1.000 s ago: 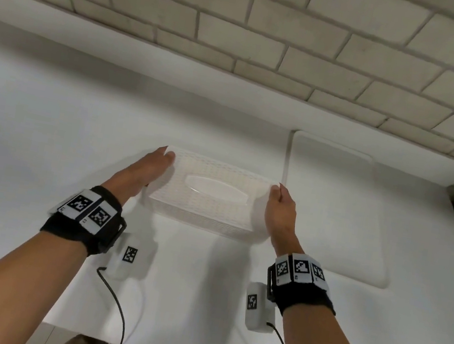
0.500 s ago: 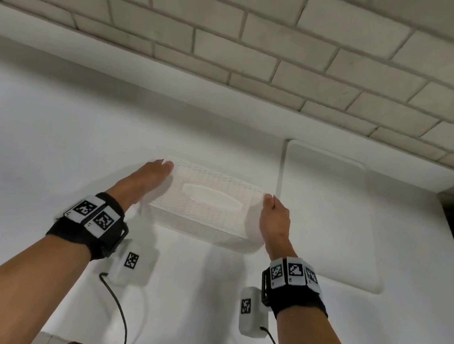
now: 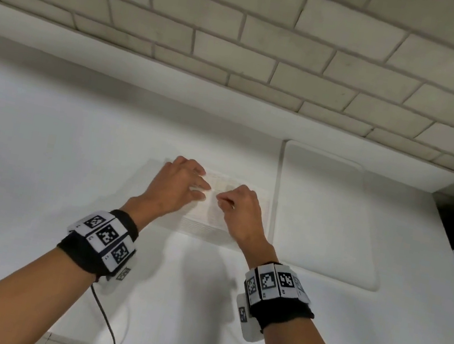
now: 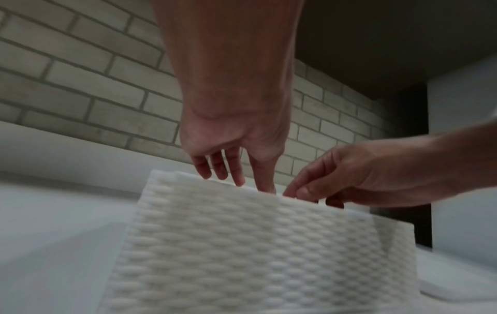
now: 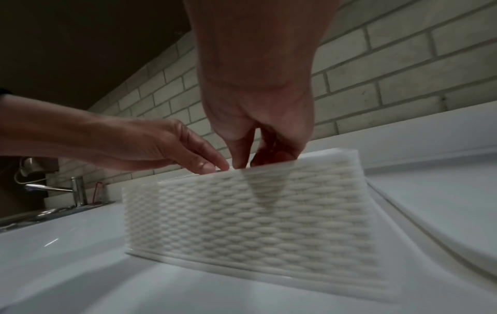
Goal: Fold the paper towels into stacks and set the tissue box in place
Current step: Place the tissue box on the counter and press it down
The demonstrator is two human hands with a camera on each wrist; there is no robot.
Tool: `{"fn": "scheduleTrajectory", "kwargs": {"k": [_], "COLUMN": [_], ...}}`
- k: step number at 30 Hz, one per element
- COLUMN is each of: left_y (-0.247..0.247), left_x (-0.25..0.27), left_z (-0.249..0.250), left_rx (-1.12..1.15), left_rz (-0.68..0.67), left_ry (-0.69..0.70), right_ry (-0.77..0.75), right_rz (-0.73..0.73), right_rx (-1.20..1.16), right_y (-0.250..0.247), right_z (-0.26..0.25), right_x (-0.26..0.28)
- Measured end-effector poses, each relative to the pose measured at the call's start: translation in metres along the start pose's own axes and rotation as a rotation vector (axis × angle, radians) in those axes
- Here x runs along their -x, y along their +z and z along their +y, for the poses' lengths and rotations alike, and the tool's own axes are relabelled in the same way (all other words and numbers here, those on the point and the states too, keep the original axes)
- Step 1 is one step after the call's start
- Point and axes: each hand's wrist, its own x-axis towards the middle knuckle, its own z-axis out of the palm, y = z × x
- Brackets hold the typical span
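I see the tissue box (image 3: 204, 222) standing on the white counter (image 3: 40, 154), just beside the left edge of a flat white tray (image 3: 329, 220) – whether they touch I cannot tell. The box is white with a woven, basket-like pattern on its walls, and it sits upright with the top side up.

Both hands are over the middle of the box top. My left hand (image 3: 177, 187) comes from the left with the fingers straight and a little spread; in the left wrist view the fingertips (image 4: 264, 187) reach down to the top edge of the box, and they seem to touch it. They are not curled round anything.

My right hand (image 3: 242, 214) comes from the right, and its thumb and first fingers are brought together at the middle of the top, close to the left fingertips. It looks like a pinch – but what is between the fingers I cannot tell, because the box wall hides the tips in the right wrist view and the head view is too pale there.

Behind the counter is a wall of light bricks (image 3: 243, 38). In the right wrist view a metal faucet (image 5: 76, 191) stands far to the left.
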Motion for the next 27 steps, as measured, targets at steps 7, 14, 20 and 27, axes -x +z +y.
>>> {"fn": "scheduleTrajectory", "kwargs": {"k": [7,14,20,27], "left_y": [-0.006,-0.005,-0.003,0.002], "left_x": [-0.003,-0.011,-0.014,-0.005], "left_z": [0.004,0.009,0.014,0.022], "left_rx": [-0.121,-0.143,-0.166,-0.36], "left_rz": [-0.07,-0.113,-0.135,-0.153], "left_ry": [0.065,0.023,0.021,0.171], "right_ry": [0.037,0.035,0.024,0.023], "right_rz": [0.01,0.017,0.018,0.029], "right_rx": [-0.011,0.004,0.005,-0.009], "right_y": [0.003,0.003,0.003,0.004], "right_z": [-0.001,-0.003,-0.001,-0.001], "right_x": [0.003,0.002,0.0,-0.002]}}
